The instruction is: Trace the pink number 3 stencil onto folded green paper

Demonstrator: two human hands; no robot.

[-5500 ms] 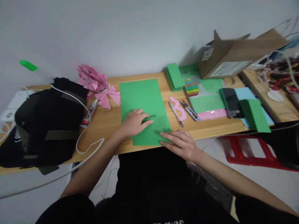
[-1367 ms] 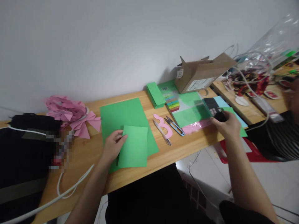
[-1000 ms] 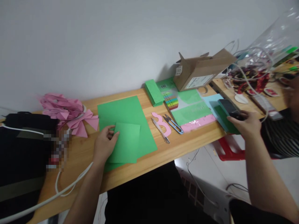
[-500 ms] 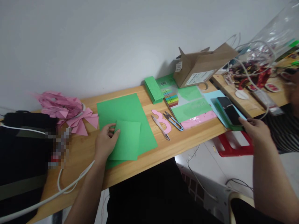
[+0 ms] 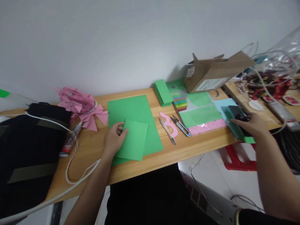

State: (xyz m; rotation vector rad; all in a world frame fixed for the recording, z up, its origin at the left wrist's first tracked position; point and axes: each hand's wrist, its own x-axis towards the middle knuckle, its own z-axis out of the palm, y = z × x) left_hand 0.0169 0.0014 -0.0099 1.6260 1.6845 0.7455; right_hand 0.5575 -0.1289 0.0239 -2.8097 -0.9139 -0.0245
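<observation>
My left hand (image 5: 116, 139) is closed on the left edge of a folded green paper (image 5: 134, 140), its thumb on top. Beneath that piece lies a larger green sheet (image 5: 131, 107), flat on the table. At the far right, my right hand (image 5: 253, 125) is wrapped over a black phone-shaped object (image 5: 237, 115), which lies on blue and green sheets. Between the hands are a white pen (image 5: 167, 132), a pink wavy paper cutout (image 5: 173, 128) and blue-handled thread snips (image 5: 181, 126).
A packet of coloured paper (image 5: 201, 114) lies beside a folded green stack (image 5: 163, 92). An open cardboard box (image 5: 211, 73) stands behind. Pink paper pieces (image 5: 78, 104), a black bag (image 5: 37, 143) and a white cable (image 5: 67, 190) occupy the left. A red stool (image 5: 236, 156) is below the table.
My right hand has moved from the near end of the black object to close over it. My left hand keeps its hold on the paper. The view has shifted slightly left.
</observation>
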